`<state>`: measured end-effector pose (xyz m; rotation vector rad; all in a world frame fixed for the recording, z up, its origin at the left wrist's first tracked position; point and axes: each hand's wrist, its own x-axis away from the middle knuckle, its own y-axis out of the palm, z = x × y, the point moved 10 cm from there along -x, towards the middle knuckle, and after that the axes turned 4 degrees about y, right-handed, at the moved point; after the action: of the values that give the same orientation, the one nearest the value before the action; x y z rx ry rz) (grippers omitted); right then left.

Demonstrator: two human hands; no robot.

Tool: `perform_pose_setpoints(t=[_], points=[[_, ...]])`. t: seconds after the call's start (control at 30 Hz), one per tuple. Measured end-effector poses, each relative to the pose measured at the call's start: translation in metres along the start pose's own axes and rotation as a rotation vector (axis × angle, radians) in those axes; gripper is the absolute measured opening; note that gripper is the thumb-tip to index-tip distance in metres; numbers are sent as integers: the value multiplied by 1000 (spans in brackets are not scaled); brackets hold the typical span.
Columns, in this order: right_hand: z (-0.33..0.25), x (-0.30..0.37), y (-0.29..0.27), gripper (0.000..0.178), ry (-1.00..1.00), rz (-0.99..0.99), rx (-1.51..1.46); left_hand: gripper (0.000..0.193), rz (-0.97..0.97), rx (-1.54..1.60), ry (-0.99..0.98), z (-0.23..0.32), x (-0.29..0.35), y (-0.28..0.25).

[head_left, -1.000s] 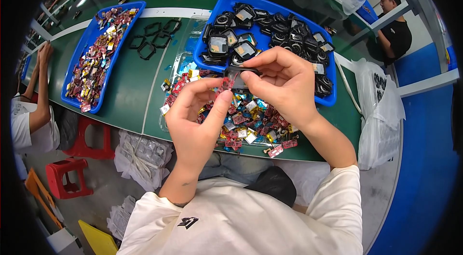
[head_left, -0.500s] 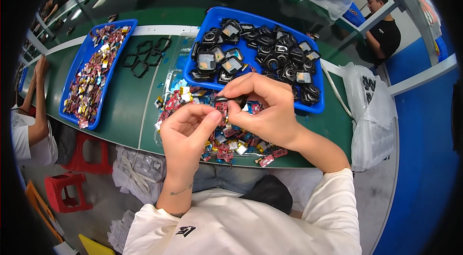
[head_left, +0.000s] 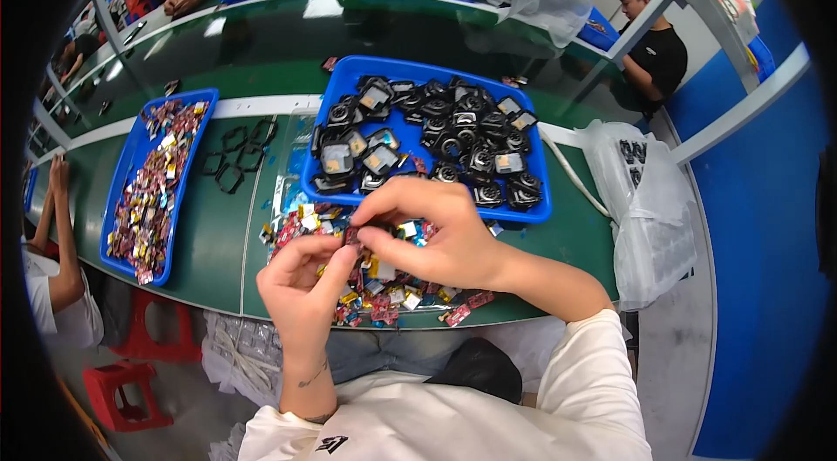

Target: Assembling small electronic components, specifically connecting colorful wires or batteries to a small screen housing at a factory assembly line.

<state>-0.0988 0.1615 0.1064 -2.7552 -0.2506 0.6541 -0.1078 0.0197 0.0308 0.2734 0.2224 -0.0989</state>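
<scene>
My left hand (head_left: 301, 282) and right hand (head_left: 440, 230) meet, fingers (head_left: 390, 250) clamped on a small red board (head_left: 352, 237) above the green worktop (head_left: 214, 243), a blue wall (head_left: 767, 243) to my right.

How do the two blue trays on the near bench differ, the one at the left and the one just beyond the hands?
Contents: the left tray holds mixed small red, yellow and silvery parts; the centre tray holds chunky black casings.
Pose: the left tray lies lengthwise away from the person; the centre tray lies crosswise.
Both are blue and rectangular, on the green bench.
</scene>
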Motion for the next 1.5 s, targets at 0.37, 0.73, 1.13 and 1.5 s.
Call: perform_pose_setpoints(t=[0.37, 0.73, 1.13, 1.5], points=[[-25, 9, -9, 20, -182, -323, 182, 18, -277, -34, 3, 18, -7, 5], [126, 29, -366, 35, 571, 564, 1277, 26, 327, -585, 213, -10, -31, -123], [257, 102, -465, 48, 1353, 292, 1256, 28, 226, -699, 152, -17, -36, -109], [27, 38, -120, 11, 118, 287, 824, 16, 225, -792, 203, -5, -29, -107]])
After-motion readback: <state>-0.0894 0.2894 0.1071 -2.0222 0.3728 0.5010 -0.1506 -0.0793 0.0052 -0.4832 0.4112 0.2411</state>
